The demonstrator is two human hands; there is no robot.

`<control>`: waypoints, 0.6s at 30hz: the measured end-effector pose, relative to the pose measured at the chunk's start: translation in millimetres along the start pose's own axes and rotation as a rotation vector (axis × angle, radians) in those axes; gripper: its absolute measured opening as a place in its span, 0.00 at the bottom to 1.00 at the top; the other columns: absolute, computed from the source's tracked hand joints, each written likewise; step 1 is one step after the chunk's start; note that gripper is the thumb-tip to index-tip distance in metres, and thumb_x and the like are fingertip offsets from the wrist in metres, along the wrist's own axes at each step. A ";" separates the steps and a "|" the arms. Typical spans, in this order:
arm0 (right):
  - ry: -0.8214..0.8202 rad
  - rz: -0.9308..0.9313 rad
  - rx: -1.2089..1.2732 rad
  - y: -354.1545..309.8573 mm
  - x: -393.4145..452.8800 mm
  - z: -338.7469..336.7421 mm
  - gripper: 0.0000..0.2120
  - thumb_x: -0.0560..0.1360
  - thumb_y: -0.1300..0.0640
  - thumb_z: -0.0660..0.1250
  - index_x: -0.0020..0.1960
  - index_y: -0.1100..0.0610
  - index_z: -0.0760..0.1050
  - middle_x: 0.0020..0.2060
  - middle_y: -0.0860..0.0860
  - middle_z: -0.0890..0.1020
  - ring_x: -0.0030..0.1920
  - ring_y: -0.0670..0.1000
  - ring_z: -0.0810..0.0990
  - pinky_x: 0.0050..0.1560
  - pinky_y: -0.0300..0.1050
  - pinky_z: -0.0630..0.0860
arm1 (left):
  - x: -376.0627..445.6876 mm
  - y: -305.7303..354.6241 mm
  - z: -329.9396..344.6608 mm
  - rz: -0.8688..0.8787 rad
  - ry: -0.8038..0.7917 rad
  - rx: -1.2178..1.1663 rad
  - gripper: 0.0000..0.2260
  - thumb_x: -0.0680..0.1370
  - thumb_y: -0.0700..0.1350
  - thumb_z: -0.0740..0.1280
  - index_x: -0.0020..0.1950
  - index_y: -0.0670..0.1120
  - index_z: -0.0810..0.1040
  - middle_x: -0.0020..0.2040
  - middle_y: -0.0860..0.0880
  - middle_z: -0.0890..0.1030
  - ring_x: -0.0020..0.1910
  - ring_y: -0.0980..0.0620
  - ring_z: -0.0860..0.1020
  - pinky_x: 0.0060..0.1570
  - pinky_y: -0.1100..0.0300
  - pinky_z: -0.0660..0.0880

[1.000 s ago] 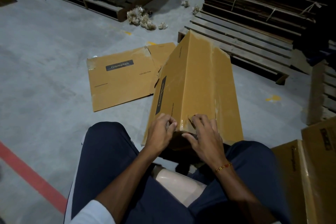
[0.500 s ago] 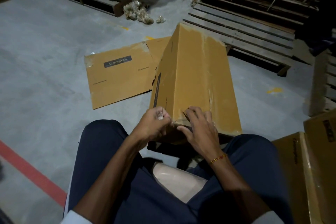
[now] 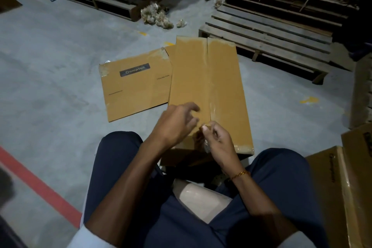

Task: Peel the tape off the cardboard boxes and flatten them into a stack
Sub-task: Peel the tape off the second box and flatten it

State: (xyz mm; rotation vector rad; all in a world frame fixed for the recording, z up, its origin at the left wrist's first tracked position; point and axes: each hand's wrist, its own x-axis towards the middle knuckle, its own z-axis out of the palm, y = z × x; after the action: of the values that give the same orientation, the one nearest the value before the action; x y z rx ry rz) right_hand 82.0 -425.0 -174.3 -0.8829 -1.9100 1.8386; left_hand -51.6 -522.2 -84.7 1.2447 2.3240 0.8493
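Note:
A tall brown cardboard box [image 3: 211, 78] stands between my knees, its top face turned toward me, with clear tape running down the centre seam. My right hand [image 3: 220, 144] pinches a crumpled strip of clear tape [image 3: 206, 145] at the near end of that seam. My left hand [image 3: 177, 125] hovers over the box's near left part, blurred, fingers loosely spread and holding nothing I can see. A flattened box [image 3: 136, 90] with a dark label lies on the floor to the left, behind the upright one.
More taped boxes [image 3: 342, 187] stand at my right. Wooden pallets [image 3: 271, 32] lie behind the box, stacked cardboard beyond them. A pile of balled-up tape [image 3: 156, 16] sits on the grey floor at the back. A red floor line [image 3: 40, 189] runs at lower left.
The box has turned so its taped face points at me. My left hand has lifted off the near edge, and my right hand now pinches a loosened bit of tape.

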 end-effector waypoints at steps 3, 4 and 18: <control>0.050 0.171 0.244 1.2 -2.0 2.4 0.11 0.83 0.53 0.63 0.52 0.61 0.75 0.43 0.54 0.82 0.45 0.55 0.85 0.48 0.62 0.80 | -10.1 -37.9 -3.8 -0.092 0.047 0.134 0.18 0.81 0.47 0.68 0.71 0.52 0.74 0.55 0.49 0.82 0.51 0.48 0.81 0.53 0.50 0.78; 0.061 0.199 0.282 1.9 -1.7 4.0 0.11 0.83 0.54 0.63 0.54 0.63 0.74 0.44 0.55 0.82 0.45 0.56 0.86 0.50 0.65 0.80 | -15.6 -47.4 -0.1 -0.124 -0.064 0.240 0.21 0.81 0.50 0.68 0.74 0.55 0.71 0.63 0.49 0.78 0.56 0.46 0.79 0.57 0.48 0.77; 0.105 -0.125 -0.373 -20.0 -0.8 -58.6 0.12 0.81 0.48 0.67 0.44 0.56 0.74 0.39 0.49 0.78 0.39 0.55 0.82 0.35 0.48 0.82 | -22.1 -88.8 55.3 -0.155 -0.151 0.759 0.28 0.82 0.48 0.64 0.78 0.57 0.55 0.81 0.48 0.52 0.45 0.40 0.82 0.33 0.55 0.69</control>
State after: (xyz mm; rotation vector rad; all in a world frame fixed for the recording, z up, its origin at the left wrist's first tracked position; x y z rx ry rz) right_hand 116.0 -379.9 -148.7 -0.9262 -2.2225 1.3603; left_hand -62.9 -560.3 -183.9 1.2951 2.6523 -0.2172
